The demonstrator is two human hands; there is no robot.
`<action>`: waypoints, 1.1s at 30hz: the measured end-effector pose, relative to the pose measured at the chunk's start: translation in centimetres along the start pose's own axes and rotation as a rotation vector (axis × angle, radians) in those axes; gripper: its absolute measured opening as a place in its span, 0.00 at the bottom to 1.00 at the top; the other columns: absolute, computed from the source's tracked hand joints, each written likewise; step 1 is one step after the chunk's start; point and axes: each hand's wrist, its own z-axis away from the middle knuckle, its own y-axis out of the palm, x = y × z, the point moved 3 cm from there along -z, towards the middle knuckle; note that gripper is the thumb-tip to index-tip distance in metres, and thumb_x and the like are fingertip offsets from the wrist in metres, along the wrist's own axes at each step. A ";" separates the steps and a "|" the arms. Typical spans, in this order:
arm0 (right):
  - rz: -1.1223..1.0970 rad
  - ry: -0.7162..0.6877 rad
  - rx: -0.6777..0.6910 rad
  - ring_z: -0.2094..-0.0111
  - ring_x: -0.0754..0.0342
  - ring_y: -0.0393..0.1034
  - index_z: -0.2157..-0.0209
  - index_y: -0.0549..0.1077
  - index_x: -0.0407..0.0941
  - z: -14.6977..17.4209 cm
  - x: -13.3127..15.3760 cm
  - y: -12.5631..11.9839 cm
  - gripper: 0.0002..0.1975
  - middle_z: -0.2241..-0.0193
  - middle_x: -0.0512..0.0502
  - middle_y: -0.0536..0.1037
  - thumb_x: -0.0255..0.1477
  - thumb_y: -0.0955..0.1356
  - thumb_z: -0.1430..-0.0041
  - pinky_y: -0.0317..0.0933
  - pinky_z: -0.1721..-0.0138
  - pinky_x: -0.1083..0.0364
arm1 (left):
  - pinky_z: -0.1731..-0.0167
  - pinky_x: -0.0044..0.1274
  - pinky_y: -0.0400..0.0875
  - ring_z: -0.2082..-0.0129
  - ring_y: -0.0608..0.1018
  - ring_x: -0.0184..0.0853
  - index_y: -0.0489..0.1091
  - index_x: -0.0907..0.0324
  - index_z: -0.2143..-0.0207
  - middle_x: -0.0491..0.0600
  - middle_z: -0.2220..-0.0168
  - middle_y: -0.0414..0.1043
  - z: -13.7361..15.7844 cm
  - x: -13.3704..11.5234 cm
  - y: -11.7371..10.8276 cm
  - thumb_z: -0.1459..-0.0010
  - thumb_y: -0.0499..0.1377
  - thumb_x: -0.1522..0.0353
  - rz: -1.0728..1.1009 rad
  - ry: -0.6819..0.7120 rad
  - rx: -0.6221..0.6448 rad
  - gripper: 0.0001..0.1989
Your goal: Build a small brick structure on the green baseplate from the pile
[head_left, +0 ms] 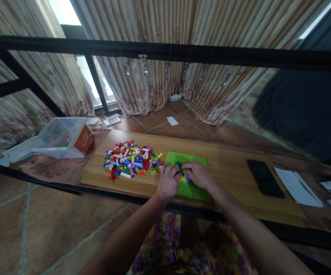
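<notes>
A bright green building-brick baseplate [194, 191] lies on the board in front of me. Small toy bricks [187, 178] in blue, yellow and orange stand on its middle, partly covered by my fingers. My left hand [167, 183] rests over the plate's left part, fingers slightly apart and their tips beside the bricks. From the right, my right hand [199, 175] reaches in with its fingers bent together at the bricks; whatever its fingertips pinch is hidden. To the left of the plate spreads a pile of loose multicoloured toy bricks [132, 160].
A clear plastic bin [59, 137] with an orange label stands at the left end. The wooden board [225, 164] carries a black phone [264, 178] at right, with white paper [297, 187] beyond it. A dark metal rail [165, 51] crosses ahead, before striped curtains [159, 23].
</notes>
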 end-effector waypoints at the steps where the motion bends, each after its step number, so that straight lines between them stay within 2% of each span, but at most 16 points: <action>1: 0.010 -0.015 0.001 0.60 0.54 0.69 0.59 0.79 0.47 0.0 0.1 0.0 0.17 0.62 0.45 0.77 0.24 0.59 0.39 0.59 0.56 0.56 | 0.43 0.45 0.54 0.51 0.69 0.42 0.74 0.54 0.58 0.50 0.53 0.73 0.0 0.0 0.1 0.46 0.55 0.76 0.001 0.008 0.005 0.15; 6: 0.035 -0.060 -0.006 0.62 0.54 0.68 0.62 0.80 0.46 0.3 0.1 0.4 0.19 0.64 0.44 0.75 0.22 0.57 0.39 0.58 0.60 0.57 | 0.41 0.44 0.52 0.52 0.70 0.41 0.73 0.55 0.57 0.49 0.55 0.75 -0.1 -0.1 0.4 0.44 0.53 0.76 0.013 0.049 0.019 0.15; 10: 0.060 -0.078 -0.003 0.62 0.52 0.67 0.61 0.79 0.46 0.6 0.3 0.9 0.17 0.64 0.44 0.74 0.22 0.59 0.41 0.57 0.62 0.57 | 0.40 0.44 0.51 0.53 0.71 0.42 0.72 0.58 0.57 0.51 0.56 0.75 -0.1 -0.2 0.7 0.42 0.52 0.75 -0.050 0.083 0.067 0.14; 15: 0.131 -0.093 -0.017 0.60 0.51 0.66 0.61 0.78 0.45 0.9 1.0 1.1 0.16 0.63 0.42 0.74 0.21 0.60 0.43 0.58 0.60 0.56 | 0.40 0.45 0.52 0.53 0.71 0.44 0.72 0.59 0.56 0.54 0.55 0.74 0.1 -0.7 0.9 0.41 0.50 0.75 -0.156 0.112 0.119 0.14; 20: 0.180 -0.153 -0.021 0.60 0.51 0.67 0.60 0.77 0.42 1.5 1.3 1.2 0.17 0.63 0.41 0.74 0.19 0.60 0.43 0.59 0.56 0.55 | 0.40 0.47 0.52 0.53 0.72 0.44 0.71 0.61 0.53 0.55 0.56 0.74 0.4 -1.1 0.4 0.42 0.51 0.75 -0.154 0.097 0.102 0.15; 24: 0.094 -0.145 -0.183 0.59 0.50 0.68 0.56 0.76 0.41 2.1 1.4 1.2 0.19 0.62 0.40 0.75 0.19 0.58 0.41 0.60 0.53 0.53 | 0.40 0.48 0.49 0.47 0.69 0.45 0.67 0.60 0.49 0.55 0.48 0.71 1.3 -1.0 -0.5 0.41 0.51 0.75 -0.104 0.078 0.026 0.18; 27: -0.012 -0.111 -0.292 0.60 0.51 0.69 0.57 0.76 0.43 2.4 2.3 1.6 0.16 0.63 0.41 0.76 0.23 0.59 0.39 0.62 0.55 0.53 | 0.39 0.45 0.50 0.44 0.66 0.43 0.66 0.58 0.46 0.53 0.44 0.67 2.9 -0.3 -1.6 0.41 0.51 0.74 -0.061 0.058 -0.047 0.20; 30: -0.152 -0.126 -0.332 0.61 0.52 0.70 0.61 0.77 0.45 2.4 4.2 2.5 0.13 0.65 0.44 0.76 0.25 0.61 0.39 0.63 0.56 0.54 | 0.44 0.41 0.58 0.48 0.68 0.43 0.67 0.58 0.50 0.53 0.48 0.70 5.0 1.6 -3.5 0.43 0.52 0.76 -0.026 -0.038 -0.145 0.18; 33: -0.206 -0.137 -0.303 0.61 0.52 0.70 0.62 0.77 0.45 2.0 6.5 3.7 0.12 0.65 0.44 0.76 0.26 0.62 0.40 0.62 0.57 0.54 | 0.51 0.36 0.66 0.54 0.70 0.41 0.68 0.59 0.56 0.54 0.55 0.72 7.0 4.3 -5.6 0.43 0.50 0.77 -0.028 -0.173 -0.289 0.15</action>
